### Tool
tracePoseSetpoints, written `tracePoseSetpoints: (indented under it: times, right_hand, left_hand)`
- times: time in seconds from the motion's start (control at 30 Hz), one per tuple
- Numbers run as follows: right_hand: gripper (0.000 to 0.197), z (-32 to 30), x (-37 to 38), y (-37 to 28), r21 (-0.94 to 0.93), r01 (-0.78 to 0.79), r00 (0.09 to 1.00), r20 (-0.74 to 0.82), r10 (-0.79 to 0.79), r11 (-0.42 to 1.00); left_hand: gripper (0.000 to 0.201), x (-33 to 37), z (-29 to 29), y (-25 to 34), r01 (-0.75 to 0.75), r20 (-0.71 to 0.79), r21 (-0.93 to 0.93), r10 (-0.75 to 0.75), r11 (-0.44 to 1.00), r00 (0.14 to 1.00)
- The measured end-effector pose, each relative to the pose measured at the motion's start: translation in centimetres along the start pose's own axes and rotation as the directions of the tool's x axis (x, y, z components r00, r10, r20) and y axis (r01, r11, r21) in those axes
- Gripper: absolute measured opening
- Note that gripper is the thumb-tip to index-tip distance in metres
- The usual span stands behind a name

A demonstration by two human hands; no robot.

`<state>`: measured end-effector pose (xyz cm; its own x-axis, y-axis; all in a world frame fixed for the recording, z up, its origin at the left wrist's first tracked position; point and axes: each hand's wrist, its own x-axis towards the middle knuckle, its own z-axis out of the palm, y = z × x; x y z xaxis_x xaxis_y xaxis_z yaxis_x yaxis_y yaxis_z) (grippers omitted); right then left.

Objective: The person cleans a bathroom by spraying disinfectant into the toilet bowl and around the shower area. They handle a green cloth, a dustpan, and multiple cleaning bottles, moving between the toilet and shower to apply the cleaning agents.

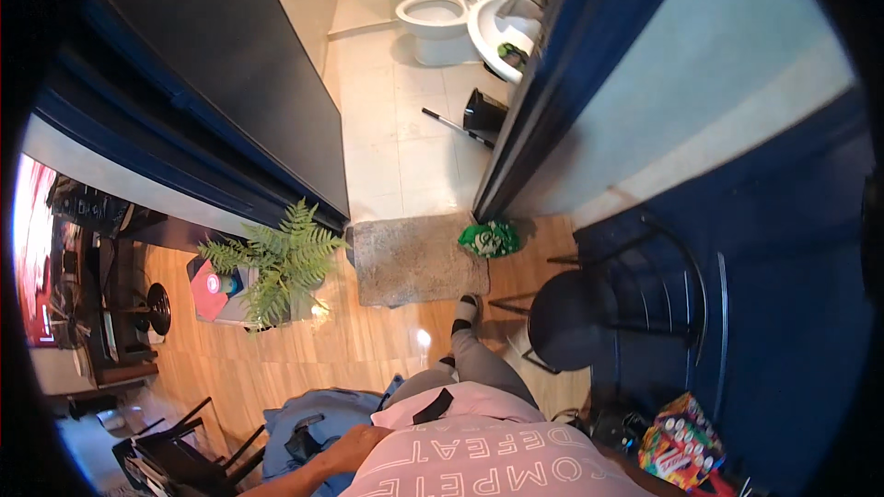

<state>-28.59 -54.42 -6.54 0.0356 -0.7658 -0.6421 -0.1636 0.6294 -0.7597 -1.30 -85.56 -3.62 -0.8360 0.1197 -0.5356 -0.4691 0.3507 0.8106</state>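
My left hand (364, 449) is low in the view, against the side of my pink shirt (479, 456). Its fingers are hidden, so whether it grips anything does not show. Beside it lies a blue cloth (341, 410) with a small black object (304, 442) on top. At the lower right only part of my right arm shows; the hand itself is out of sight. A black strap (433, 407) crosses the shirt's hem.
A grey mat (419, 262) lies before an open bathroom doorway, with a green bundle (491, 239) at its corner. A potted fern (285, 262) stands left, a black chair (571, 320) right. Beyond are a toilet (437, 32), sink (479, 32) and black bucket (483, 112).
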Motion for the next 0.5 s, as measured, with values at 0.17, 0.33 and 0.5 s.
tracePoseSetpoints:
  times: [0.17,0.33,0.5]
  right_hand:
    - [0.019,-5.4,2.0,-1.0,-0.037,0.079,0.986,0.147,-0.072,0.996]
    - [0.019,-9.3,4.8,-2.0,-0.075,0.134,0.969,0.217,-0.115,0.988]
    - [0.02,-12.0,6.9,-2.6,-0.059,0.178,0.933,0.328,-0.149,0.982]
  left_hand:
    - [0.042,0.8,2.6,-2.3,0.199,-0.252,0.342,-0.114,0.919,0.961]
    - [0.04,3.7,0.3,-1.4,0.158,-0.132,0.089,-0.145,0.983,0.981]
    - [0.039,4.7,-4.4,-0.2,0.069,0.096,-0.05,-0.064,0.996,0.993]
